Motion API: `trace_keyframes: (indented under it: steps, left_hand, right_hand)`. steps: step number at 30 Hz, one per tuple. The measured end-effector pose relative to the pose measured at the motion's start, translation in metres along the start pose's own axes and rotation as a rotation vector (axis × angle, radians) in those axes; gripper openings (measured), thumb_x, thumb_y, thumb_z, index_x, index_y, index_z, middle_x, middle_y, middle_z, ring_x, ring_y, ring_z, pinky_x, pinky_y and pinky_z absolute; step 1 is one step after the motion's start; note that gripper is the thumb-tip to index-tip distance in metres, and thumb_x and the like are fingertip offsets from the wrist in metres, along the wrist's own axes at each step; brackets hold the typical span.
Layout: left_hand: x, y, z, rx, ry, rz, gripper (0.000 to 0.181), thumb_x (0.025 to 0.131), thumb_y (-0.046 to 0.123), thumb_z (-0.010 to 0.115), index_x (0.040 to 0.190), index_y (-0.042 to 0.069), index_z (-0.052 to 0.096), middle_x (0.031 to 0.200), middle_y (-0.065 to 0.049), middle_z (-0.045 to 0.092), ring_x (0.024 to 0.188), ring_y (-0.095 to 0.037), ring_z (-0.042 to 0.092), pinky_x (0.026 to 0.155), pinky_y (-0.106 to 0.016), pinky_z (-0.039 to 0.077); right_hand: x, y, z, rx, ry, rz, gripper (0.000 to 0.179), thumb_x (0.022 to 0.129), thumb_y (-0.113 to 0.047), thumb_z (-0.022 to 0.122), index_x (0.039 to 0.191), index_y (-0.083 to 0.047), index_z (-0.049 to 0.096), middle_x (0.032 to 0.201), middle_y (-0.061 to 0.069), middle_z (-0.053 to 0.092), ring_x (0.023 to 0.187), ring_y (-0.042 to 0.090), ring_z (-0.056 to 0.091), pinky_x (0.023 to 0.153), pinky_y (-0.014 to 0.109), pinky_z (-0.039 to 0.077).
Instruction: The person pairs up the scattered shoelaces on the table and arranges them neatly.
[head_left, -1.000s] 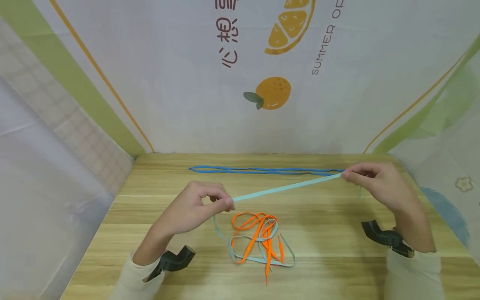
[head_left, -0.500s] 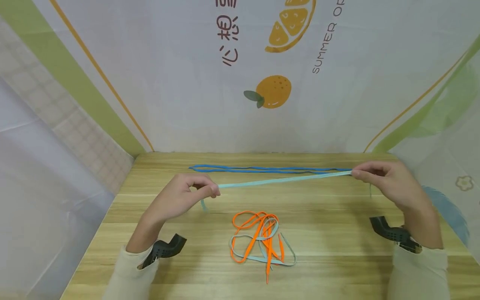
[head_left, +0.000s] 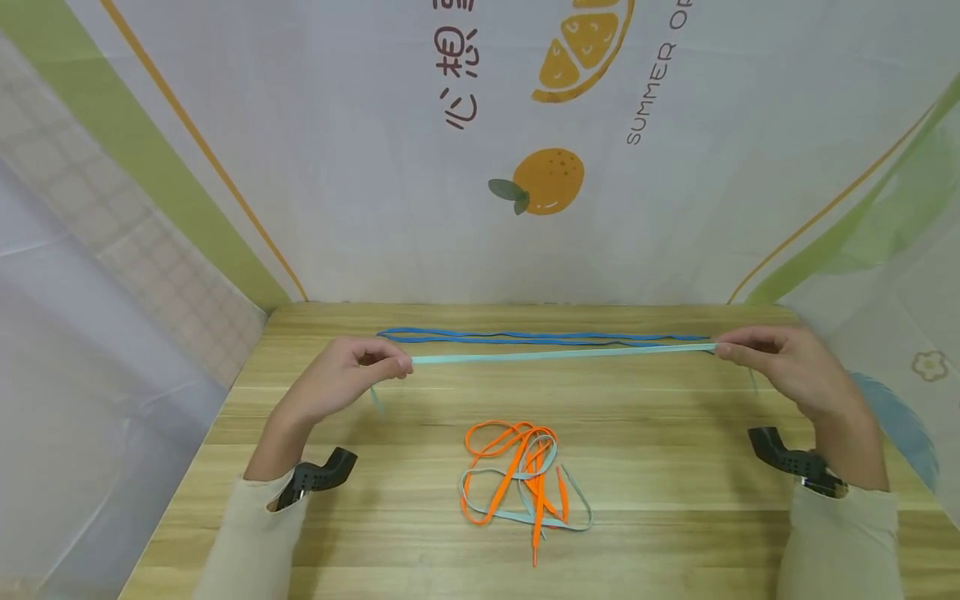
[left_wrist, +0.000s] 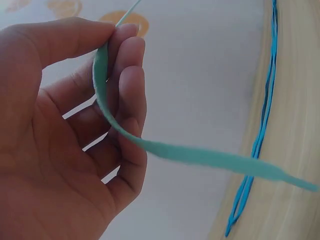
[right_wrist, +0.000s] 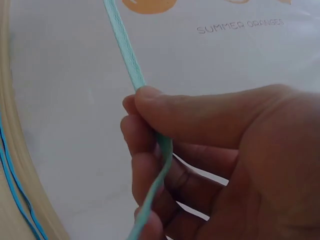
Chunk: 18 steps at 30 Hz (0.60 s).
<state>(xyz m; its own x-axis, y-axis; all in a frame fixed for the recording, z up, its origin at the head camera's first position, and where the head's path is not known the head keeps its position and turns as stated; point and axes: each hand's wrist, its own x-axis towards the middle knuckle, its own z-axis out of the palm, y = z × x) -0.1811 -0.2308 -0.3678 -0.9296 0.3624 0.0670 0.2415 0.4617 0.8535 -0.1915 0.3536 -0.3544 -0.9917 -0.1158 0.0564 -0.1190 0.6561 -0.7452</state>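
A mint-green shoelace (head_left: 555,355) is stretched nearly level between both hands, above the table. My left hand (head_left: 341,379) pinches it between thumb and fingers; a loose tail with a thin tip hangs across the palm side in the left wrist view (left_wrist: 210,158). At the other end my right hand (head_left: 787,367) pinches the lace the same way, and its short tail (right_wrist: 152,195) drops past the curled fingers. Just behind the taut lace a blue shoelace (head_left: 525,338) lies doubled lengthwise along the table's back edge.
Nearer me on the wooden table (head_left: 637,550) lies a tangle of an orange shoelace (head_left: 498,500) and a pale grey-green shoelace (head_left: 480,472). A white cloth (head_left: 375,208) with printed oranges hangs behind the table. Black camera mounts (head_left: 318,475) sit on both wrists.
My left hand has moved left and away from me, and my right hand slightly right. The mint lace between them is longer and more level; its left tail has come clear of the tangle.
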Motion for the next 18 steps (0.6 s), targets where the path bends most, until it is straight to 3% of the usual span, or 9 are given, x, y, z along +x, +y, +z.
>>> trace_keyframes:
  steps: [5,13,18]
  left_hand:
    - [0.001,-0.01,-0.007,-0.012,0.024,-0.023,0.018,0.109,0.022,0.07,0.109,0.012,0.085,0.11,-0.005,0.079,0.107,-0.026,0.073,0.097,-0.045,0.055]
    - [0.002,-0.026,-0.015,-0.032,0.053,-0.077,0.022,0.11,0.024,0.069,0.112,0.008,0.084,0.118,-0.007,0.078,0.113,-0.026,0.074,0.106,-0.047,0.051]
    - [0.004,-0.035,-0.018,-0.031,0.065,-0.112,0.024,0.11,0.025,0.069,0.114,0.007,0.084,0.121,-0.008,0.078,0.112,-0.026,0.074,0.107,-0.051,0.05]
  right_hand:
    - [0.002,0.009,-0.002,0.012,-0.005,0.037,0.029,0.108,-0.024,0.075,0.124,0.0,0.08,0.109,-0.028,0.07,0.099,0.001,0.055,0.078,0.019,0.045]
    - [0.004,0.021,-0.006,-0.002,-0.045,0.077,0.022,0.11,-0.026,0.072,0.119,-0.01,0.084,0.11,-0.033,0.065,0.102,-0.008,0.057,0.081,0.017,0.046]
    - [0.006,0.032,-0.007,-0.025,-0.049,0.093,0.028,0.11,-0.029,0.071,0.122,-0.006,0.083,0.112,-0.033,0.062,0.101,-0.005,0.057,0.081,0.023,0.047]
